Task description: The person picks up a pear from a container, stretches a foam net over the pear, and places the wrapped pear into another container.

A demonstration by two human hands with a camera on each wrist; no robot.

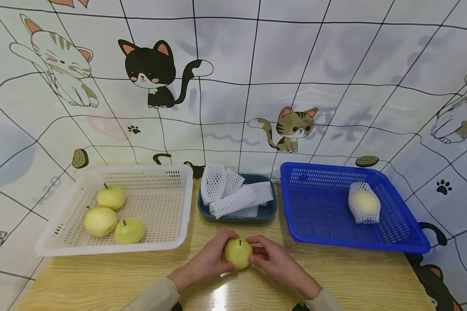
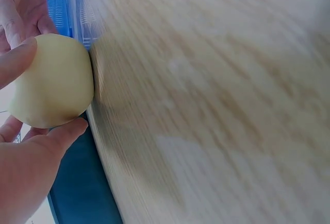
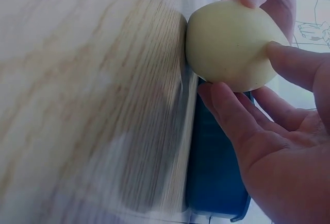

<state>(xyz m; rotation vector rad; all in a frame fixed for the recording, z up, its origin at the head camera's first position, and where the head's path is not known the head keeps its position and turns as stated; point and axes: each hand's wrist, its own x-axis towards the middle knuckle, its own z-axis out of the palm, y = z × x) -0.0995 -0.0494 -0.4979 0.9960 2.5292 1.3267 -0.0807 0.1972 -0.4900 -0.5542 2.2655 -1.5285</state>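
Note:
A yellow-green pear (image 1: 238, 253) stands stem up on the wooden table, between both hands. My left hand (image 1: 204, 262) holds its left side, thumb in front and fingers behind. From the right, my right hand (image 1: 275, 261) holds the same fruit with thumb and fingertips. Both wrist views show the pear's smooth side (image 2: 58, 82) low against the tabletop. Just behind the hands is a dark teal tray (image 1: 237, 219) with several white foam net sleeves (image 1: 233, 201) in it.
At the left, a white basket (image 1: 167, 247) holds three bare pears (image 1: 101, 221). A blue basket (image 1: 327, 239) at the right contains one pear in a foam net (image 1: 364, 203). A cat-print sheet (image 1: 225, 99) hangs behind the wooden table (image 1: 120, 276).

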